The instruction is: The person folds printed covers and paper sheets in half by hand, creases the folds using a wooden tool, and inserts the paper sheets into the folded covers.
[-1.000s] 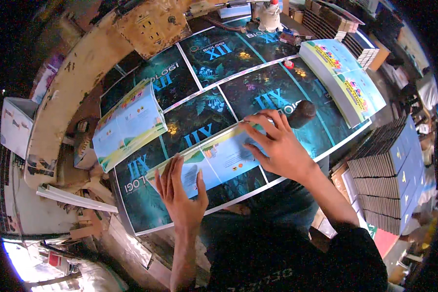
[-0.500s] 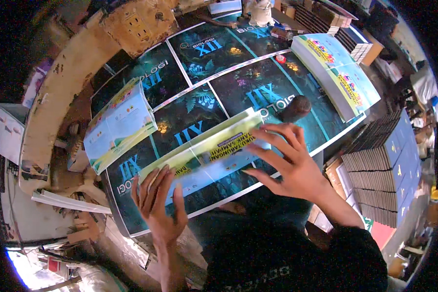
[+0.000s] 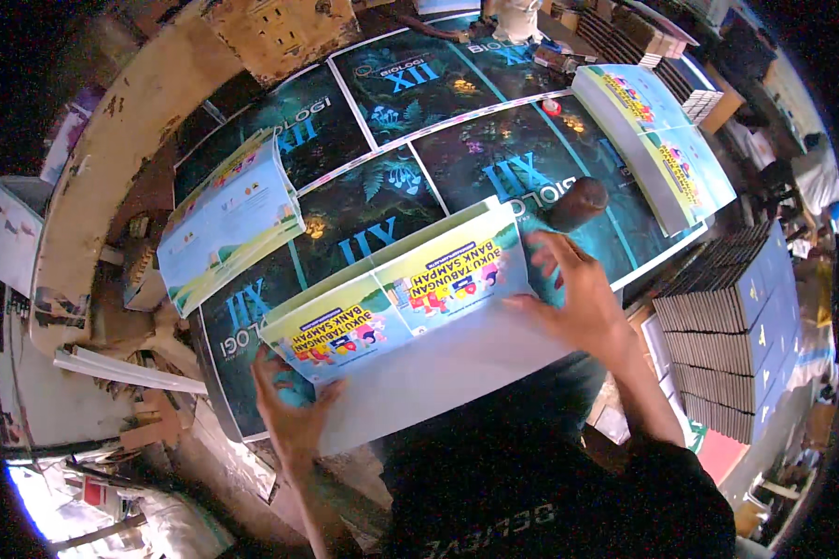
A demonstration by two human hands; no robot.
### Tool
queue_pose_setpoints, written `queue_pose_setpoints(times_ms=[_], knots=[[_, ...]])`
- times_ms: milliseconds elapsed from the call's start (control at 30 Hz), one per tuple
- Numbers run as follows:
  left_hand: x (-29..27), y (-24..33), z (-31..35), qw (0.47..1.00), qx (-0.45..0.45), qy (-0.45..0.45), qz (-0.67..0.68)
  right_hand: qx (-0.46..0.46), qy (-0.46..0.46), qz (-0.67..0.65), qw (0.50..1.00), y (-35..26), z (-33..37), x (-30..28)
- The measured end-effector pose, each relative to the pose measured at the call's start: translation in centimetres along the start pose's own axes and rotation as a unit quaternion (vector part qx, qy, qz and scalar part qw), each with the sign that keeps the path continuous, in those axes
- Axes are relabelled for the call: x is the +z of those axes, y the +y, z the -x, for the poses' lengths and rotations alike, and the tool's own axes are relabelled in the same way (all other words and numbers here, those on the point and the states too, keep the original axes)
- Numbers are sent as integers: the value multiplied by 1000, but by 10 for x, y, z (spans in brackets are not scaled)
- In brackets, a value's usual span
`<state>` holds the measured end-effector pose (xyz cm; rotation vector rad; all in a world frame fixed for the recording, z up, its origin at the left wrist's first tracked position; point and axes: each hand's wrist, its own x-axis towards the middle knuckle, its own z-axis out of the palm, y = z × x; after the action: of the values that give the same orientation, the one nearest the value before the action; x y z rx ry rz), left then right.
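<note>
A folded printed cover sheet (image 3: 443, 270), bright with yellow, blue and cartoon figures, lies lengthwise in front of me. Its printed part tilts up from the table, and a plain white part (image 3: 438, 373) spreads toward my body. At its left end my left hand (image 3: 294, 401) is closed, thumb by the crease and fingers round the edge. My right hand (image 3: 583, 298) grips the right end, thumb at the near side and fingers curved beyond it. Just past the right hand a dark rounded tool (image 3: 580, 205) sits on the table.
Dark printed sheets (image 3: 419, 102) cover the table. A pile of similar covers (image 3: 228, 228) lies at left, another stack (image 3: 662, 149) at far right. Tall stacks of bound books (image 3: 727, 335) stand beside the table on the right. A worn wooden board (image 3: 270, 37) is at the back.
The cover has opened and turned, so its cartoon side and white part now show. My right hand has moved slightly right and rotated; my left hand has shifted a little down and left.
</note>
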<state>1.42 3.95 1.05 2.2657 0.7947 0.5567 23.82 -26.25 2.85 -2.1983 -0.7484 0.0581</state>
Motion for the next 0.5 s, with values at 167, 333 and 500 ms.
queue_pose_setpoints(times_ms=[167, 333, 500], knots=[[16, -27, 7, 992, -32, -12, 119, -27, -10, 30, 999, 20, -10, 17], [21, -41, 13, 997, 17, 41, 56, -40, -2, -75, 996, 17, -10, 19], [0, -15, 13, 970, 227, 61, -62, -185, 51, -66, 979, 30, 5, 15]])
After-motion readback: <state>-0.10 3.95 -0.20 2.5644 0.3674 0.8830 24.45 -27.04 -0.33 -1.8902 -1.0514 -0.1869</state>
